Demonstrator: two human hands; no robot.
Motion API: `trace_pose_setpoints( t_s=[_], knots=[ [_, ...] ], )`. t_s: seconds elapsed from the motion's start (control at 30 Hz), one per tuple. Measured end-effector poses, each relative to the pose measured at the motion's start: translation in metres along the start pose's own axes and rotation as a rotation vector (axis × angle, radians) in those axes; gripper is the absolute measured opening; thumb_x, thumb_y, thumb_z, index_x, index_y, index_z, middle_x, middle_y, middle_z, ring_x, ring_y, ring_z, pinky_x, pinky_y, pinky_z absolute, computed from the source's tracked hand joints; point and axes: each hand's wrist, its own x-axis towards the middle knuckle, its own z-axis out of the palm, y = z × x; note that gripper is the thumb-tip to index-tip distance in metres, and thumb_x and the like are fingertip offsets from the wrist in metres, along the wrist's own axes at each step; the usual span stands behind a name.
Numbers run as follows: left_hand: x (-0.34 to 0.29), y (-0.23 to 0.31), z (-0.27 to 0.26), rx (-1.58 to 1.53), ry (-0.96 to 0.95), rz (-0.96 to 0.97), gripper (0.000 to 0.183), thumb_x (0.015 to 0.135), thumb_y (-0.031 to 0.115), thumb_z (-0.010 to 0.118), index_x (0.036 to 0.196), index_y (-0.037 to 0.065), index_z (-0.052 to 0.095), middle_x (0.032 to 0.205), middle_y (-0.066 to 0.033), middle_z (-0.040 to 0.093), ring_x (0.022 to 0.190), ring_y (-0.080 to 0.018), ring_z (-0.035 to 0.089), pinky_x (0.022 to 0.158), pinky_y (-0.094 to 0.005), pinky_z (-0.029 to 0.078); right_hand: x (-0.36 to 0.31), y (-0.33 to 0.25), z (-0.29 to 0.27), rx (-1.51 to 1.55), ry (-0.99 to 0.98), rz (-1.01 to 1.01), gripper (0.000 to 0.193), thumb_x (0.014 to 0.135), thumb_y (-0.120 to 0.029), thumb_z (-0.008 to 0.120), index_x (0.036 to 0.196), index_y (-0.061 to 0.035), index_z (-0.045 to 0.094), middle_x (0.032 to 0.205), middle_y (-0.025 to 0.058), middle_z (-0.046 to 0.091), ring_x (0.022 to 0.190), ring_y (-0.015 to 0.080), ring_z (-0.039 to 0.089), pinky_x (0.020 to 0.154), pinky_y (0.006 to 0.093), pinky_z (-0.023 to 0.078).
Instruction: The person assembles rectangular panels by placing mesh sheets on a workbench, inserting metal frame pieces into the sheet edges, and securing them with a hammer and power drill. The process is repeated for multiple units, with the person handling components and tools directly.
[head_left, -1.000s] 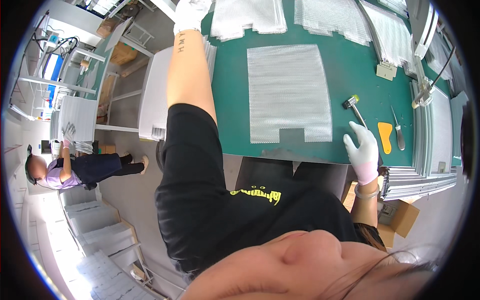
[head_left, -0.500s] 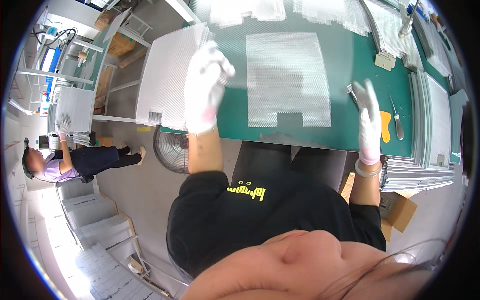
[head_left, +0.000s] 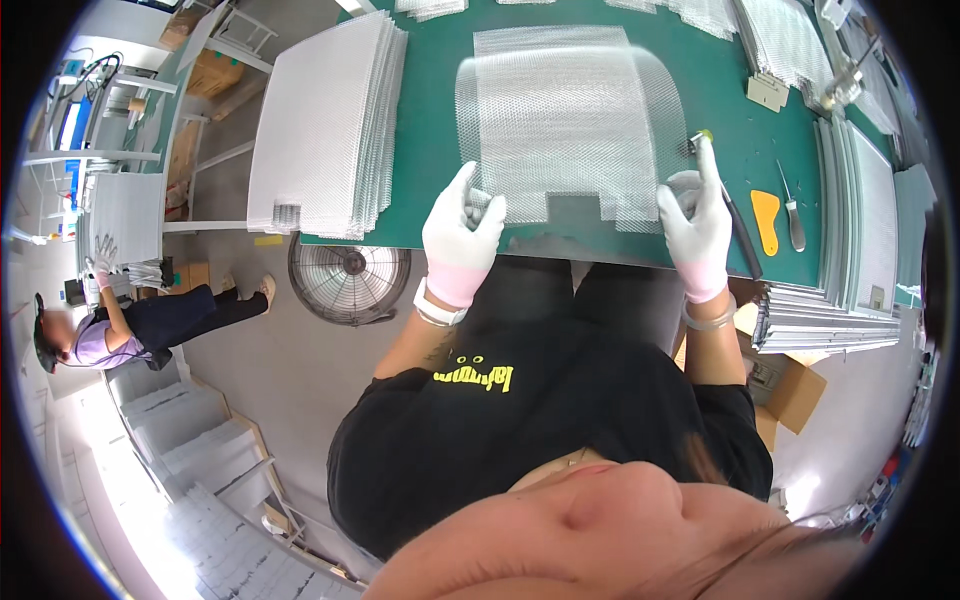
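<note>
Both my hands wear white gloves with pink cuffs. Between them I hold a silvery mesh sheet (head_left: 560, 120), bowed and slightly blurred at its far end. My left hand (head_left: 463, 240) grips its near left edge, fingers closed. At the near right edge my right hand (head_left: 695, 235) has thumb and fingers bent round the mesh, its index finger pointing away from me. Another notched mesh sheet (head_left: 550, 38) lies beneath on the green table (head_left: 430, 190). A black-handled tool (head_left: 742, 235) with a yellow-green tip lies partly behind my right hand.
To the left stands a mesh stack (head_left: 325, 120). A yellow scraper (head_left: 765, 222) and a thin grey-handled tool (head_left: 795, 225) lie right, near stacked framed panels (head_left: 870, 230). A floor fan (head_left: 350, 278) sits beyond the table edge. Another person (head_left: 120, 325) works far left.
My left hand has moved from the left stack toward the middle. A mesh sheet is now between both hands, over the sheet on the table. My view has shifted a little.
</note>
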Motion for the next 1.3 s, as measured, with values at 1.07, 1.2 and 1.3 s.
trace_pose_setpoints(
  t_s=[1.07,1.2,1.3],
  knots=[
    [0.019,-0.050,0.027,0.497,-0.004,0.174,0.061,0.085,0.024,0.073,0.137,0.000,0.053,0.097,-0.0123,0.067,0.078,-0.0244,0.064,0.074,-0.0352,0.054,0.008,0.037,0.034,-0.359,-0.131,-0.031,0.048,0.087,-0.019,0.070,0.133,-0.0105,0.059,0.094,0.0111,0.063,0.082,0.0295,0.065,0.073,0.0376,0.054],
    [0.021,-0.045,0.024,0.559,-0.067,0.083,0.065,0.083,0.028,0.074,0.137,0.000,0.053,0.106,-0.0143,0.065,0.088,-0.0280,0.065,0.077,-0.0369,0.054,0.011,0.039,0.033,-0.401,-0.179,0.012,0.047,0.088,-0.023,0.069,0.131,-0.0096,0.059,0.095,0.0133,0.063,0.085,0.0315,0.066,0.074,0.0388,0.054],
    [0.031,-0.027,0.019,0.644,-0.142,-0.081,0.068,0.080,0.031,0.076,0.137,0.002,0.053,0.121,-0.0173,0.060,0.102,-0.0307,0.062,0.085,-0.0394,0.052,0.018,0.032,0.028,-0.521,-0.272,0.072,0.046,0.089,-0.029,0.068,0.129,-0.0089,0.061,0.096,0.0154,0.064,0.087,0.0338,0.066,0.076,0.0410,0.054]
  ],
)
